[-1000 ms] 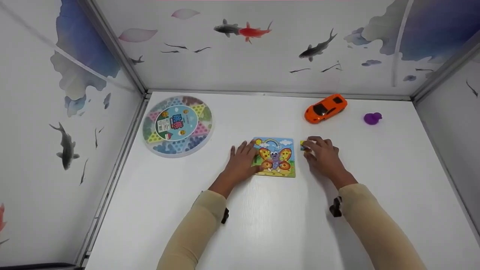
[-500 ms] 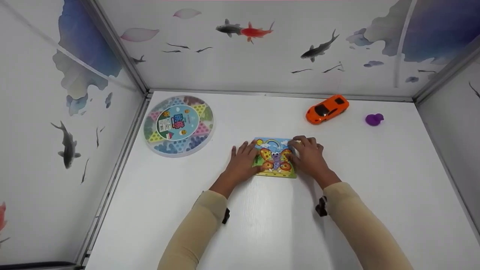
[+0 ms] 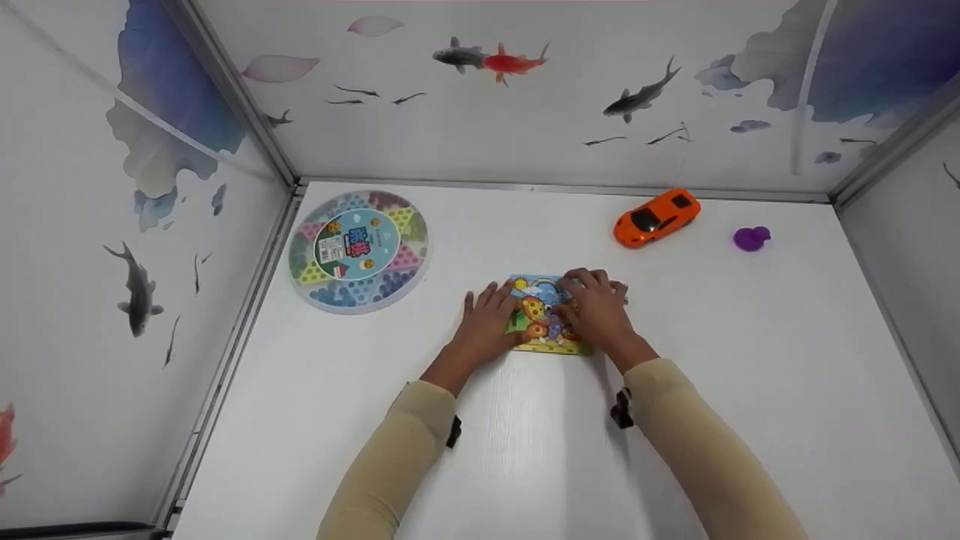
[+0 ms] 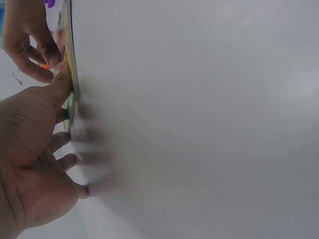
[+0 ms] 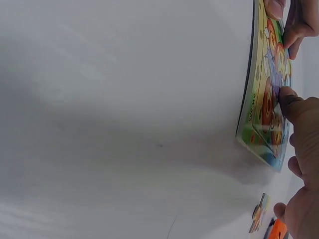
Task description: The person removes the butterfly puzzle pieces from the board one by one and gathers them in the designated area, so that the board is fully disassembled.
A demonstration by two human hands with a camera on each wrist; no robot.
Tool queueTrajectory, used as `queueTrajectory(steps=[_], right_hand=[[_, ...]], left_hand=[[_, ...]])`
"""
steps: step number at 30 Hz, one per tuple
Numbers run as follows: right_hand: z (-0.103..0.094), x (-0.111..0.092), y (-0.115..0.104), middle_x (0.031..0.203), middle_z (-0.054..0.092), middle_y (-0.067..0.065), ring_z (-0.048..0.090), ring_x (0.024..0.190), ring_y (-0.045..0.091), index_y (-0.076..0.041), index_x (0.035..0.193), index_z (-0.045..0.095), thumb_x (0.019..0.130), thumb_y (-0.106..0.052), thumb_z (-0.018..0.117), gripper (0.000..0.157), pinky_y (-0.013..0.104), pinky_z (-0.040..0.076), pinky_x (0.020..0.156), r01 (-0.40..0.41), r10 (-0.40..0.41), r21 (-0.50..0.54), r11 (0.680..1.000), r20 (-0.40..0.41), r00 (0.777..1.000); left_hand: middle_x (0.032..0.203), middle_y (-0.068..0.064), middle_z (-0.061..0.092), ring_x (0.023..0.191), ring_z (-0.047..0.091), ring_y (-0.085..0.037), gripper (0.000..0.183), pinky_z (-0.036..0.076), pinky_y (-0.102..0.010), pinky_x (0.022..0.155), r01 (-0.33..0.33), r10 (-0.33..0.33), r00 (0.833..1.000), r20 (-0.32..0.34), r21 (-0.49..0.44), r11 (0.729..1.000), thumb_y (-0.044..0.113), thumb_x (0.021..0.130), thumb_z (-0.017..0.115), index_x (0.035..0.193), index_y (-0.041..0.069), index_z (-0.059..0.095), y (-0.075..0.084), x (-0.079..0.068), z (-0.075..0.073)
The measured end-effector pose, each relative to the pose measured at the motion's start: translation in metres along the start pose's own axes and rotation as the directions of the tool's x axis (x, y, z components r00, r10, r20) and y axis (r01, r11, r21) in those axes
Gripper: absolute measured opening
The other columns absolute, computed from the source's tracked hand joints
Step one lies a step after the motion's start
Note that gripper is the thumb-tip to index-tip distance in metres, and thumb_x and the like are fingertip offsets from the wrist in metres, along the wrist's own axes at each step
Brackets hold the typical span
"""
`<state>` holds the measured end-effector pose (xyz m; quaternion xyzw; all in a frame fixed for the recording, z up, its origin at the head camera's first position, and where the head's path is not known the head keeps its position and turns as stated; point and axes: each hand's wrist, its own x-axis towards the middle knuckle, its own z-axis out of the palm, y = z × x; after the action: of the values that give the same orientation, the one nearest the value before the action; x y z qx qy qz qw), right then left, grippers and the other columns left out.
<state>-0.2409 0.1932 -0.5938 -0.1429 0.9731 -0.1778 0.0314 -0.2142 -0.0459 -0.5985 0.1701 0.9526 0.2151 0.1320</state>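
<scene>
A square butterfly jigsaw puzzle (image 3: 551, 346) lies flat at the middle of the table. My left hand (image 3: 486, 326) rests along its left side, fingers spread over the edge and thumb on the near-left corner. My right hand (image 3: 600, 311) is over the puzzle's right half, its fingertips and thumb touching the picture around the butterfly's right wing, which it mostly hides. In the right wrist view the right thumb (image 5: 289, 102) presses on the puzzle's surface. A small loose puzzle piece (image 5: 259, 213) lies on the table just right of the puzzle, largely covered by the right hand in the head view.
An orange toy car (image 3: 657, 218) and a purple rubber duck (image 3: 751, 238) stand at the back right. A round Chinese checkers box (image 3: 360, 251) lies at the back left. Panels printed with fish (image 3: 634, 99) border the white table (image 3: 517, 435).
My right hand has left the small piece on the table and moved left onto the puzzle. My left hand has stayed in place.
</scene>
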Motion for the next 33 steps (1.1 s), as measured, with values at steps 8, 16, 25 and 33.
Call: queueTrajectory(steps=[8, 16, 25, 33], right_hand=[[0.006, 0.005, -0.008, 0.156, 0.06, 0.012, 0.05, 0.145, 0.042, -0.015, 0.15, 0.067, 0.109, -0.033, 0.072, 0.045, 0.082, 0.037, 0.119, 0.029, -0.029, -0.013, 1.0, -0.009, 1.0], [0.005, 0.009, -0.014, 0.152, 0.06, 0.014, 0.048, 0.142, 0.044, -0.015, 0.15, 0.067, 0.109, -0.026, 0.073, 0.042, 0.084, 0.036, 0.118, 0.029, -0.029, 0.021, 0.999, 0.006, 1.0], [0.002, 0.015, -0.017, 0.146, 0.06, 0.018, 0.047, 0.137, 0.044, -0.015, 0.152, 0.064, 0.11, -0.024, 0.071, 0.044, 0.082, 0.038, 0.118, 0.037, -0.037, 0.002, 0.999, 0.056, 0.998], [0.001, 0.017, -0.017, 0.14, 0.059, 0.021, 0.047, 0.131, 0.043, -0.012, 0.149, 0.066, 0.109, -0.023, 0.072, 0.042, 0.081, 0.038, 0.115, 0.034, -0.034, 0.006, 0.999, 0.064, 0.997]], left_hand=[[0.186, -0.005, 0.025, 0.173, 0.02, -0.034, 0.056, 0.015, -0.071, 0.137, 0.017, -0.017, 1.0, 0.006, 0.006, 1.0, 0.049, 0.107, 0.072, 0.148, 0.015, 0.058, 0.004, 0.001, -0.002], [0.186, -0.006, 0.025, 0.173, 0.021, -0.035, 0.054, 0.016, -0.071, 0.137, 0.003, -0.003, 1.0, 0.001, 0.004, 1.0, 0.049, 0.107, 0.071, 0.146, 0.015, 0.058, 0.001, 0.001, -0.001], [0.186, -0.005, 0.025, 0.173, 0.021, -0.035, 0.054, 0.017, -0.071, 0.137, 0.006, -0.006, 1.0, -0.006, -0.003, 1.0, 0.05, 0.106, 0.072, 0.147, 0.016, 0.058, 0.001, 0.002, 0.0], [0.185, -0.005, 0.026, 0.172, 0.022, -0.034, 0.057, 0.018, -0.07, 0.137, 0.018, -0.018, 1.0, 0.002, 0.021, 1.0, 0.052, 0.106, 0.072, 0.148, 0.016, 0.057, 0.003, 0.002, -0.002]])
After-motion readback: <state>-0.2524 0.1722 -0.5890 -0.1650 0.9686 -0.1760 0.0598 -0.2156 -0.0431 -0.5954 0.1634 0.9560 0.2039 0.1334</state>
